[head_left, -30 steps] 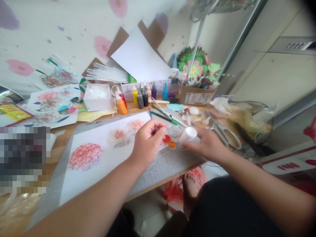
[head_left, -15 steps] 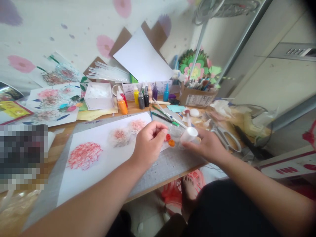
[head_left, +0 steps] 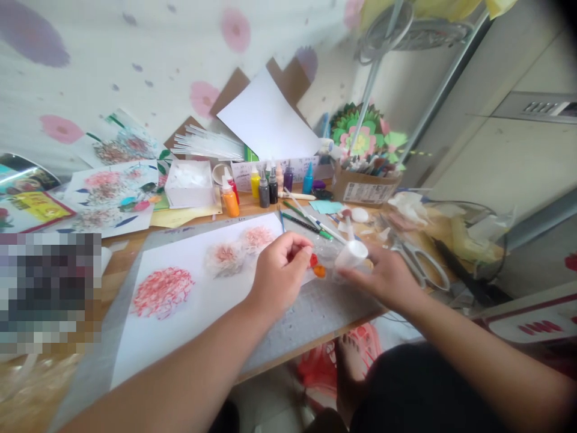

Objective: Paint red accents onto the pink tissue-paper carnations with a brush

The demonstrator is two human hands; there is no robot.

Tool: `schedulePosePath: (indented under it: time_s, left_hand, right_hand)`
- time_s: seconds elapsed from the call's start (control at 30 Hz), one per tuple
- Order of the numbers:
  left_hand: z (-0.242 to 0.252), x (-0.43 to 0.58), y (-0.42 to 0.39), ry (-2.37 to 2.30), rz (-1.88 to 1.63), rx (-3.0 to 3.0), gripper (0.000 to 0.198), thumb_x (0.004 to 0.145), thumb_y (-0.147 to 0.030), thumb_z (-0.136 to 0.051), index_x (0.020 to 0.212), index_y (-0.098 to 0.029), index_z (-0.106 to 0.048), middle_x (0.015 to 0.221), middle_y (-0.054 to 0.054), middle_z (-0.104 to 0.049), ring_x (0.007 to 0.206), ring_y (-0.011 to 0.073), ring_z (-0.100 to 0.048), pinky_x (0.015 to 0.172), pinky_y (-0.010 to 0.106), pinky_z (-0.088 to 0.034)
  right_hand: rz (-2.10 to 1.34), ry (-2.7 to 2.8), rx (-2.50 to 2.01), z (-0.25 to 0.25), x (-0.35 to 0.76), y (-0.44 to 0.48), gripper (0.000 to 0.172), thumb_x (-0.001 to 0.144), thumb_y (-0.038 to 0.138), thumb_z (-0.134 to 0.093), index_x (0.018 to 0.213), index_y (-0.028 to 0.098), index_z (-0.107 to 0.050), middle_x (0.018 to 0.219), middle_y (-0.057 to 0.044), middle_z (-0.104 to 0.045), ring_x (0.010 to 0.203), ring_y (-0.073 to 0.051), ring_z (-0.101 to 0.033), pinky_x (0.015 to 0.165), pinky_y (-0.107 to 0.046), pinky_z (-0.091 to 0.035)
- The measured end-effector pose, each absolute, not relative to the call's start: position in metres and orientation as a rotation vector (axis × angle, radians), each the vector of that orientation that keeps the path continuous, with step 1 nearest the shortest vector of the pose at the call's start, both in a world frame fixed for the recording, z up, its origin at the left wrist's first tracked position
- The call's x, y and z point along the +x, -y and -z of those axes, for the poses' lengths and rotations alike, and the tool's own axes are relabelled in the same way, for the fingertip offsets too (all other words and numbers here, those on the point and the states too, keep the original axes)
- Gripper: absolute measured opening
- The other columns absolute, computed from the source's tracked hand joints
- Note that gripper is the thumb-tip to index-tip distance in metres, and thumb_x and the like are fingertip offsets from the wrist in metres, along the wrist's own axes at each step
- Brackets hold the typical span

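My left hand (head_left: pixel 279 270) is curled in a pinch over the right edge of a white sheet (head_left: pixel 180 307) painted with red and pink flowers; what its fingers hold is too small to name. Just right of it lie red and orange paint blobs (head_left: pixel 316 266) on a clear palette. My right hand (head_left: pixel 387 278) grips a small white cup (head_left: pixel 352 253) tilted beside the paint.
A row of small paint bottles (head_left: pixel 265 186) stands behind the sheet, with brushes and pens (head_left: pixel 306 218), a white box (head_left: pixel 189 183), scissors (head_left: pixel 419 264), a cardboard pen box (head_left: pixel 367 186) and flower paintings (head_left: pixel 108 192) around. The desk edge runs close to my knees.
Both hands stay at the paint blobs with little motion. The view has tilted up and shifted slightly, so everything sits a bit lower and further right.
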State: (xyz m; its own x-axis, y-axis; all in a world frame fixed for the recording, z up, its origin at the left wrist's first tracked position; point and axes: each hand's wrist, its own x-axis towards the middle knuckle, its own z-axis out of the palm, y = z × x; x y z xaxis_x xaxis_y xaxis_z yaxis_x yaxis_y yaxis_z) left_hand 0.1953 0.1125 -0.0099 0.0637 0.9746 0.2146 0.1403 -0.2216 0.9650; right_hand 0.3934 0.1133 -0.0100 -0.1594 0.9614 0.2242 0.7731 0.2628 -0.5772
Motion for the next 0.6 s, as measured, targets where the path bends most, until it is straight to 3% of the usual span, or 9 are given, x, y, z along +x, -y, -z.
schedulePosePath:
  time_s: [0.4,0.6]
  left_hand:
    - [0.0114,0.1956,-0.1145,-1.174,-1.249,1.526,0.007,0.081,-0.024,-0.054,0.081,-0.019,-0.059,0.068,-0.002,-0.059,0.058,0.0113,-0.054,0.055,0.022,-0.042]
    - [0.0174,0.1935,-0.1147,-1.18,-1.192,1.588,0.007,0.082,-0.024,-0.053,0.084,-0.021,-0.059,0.069,-0.003,-0.059,0.062,0.0118,-0.054,0.059,0.023,-0.042]
  right_hand:
    - [-0.431,1.992,-1.601,0.0123,0.3918,-0.114,0.025,0.071,0.041,-0.063,0.082,0.018,-0.064,0.081,-0.005,-0.07,0.073,-0.022,-0.063,0.062,-0.03,-0.045]
    - [-0.473,1.948,-1.64,0.0121,0.3937,-0.1156,0.033,0.07,0.042,-0.065,0.091,0.016,-0.065,0.086,-0.008,-0.07,0.081,-0.025,-0.063,0.069,-0.033,-0.045]
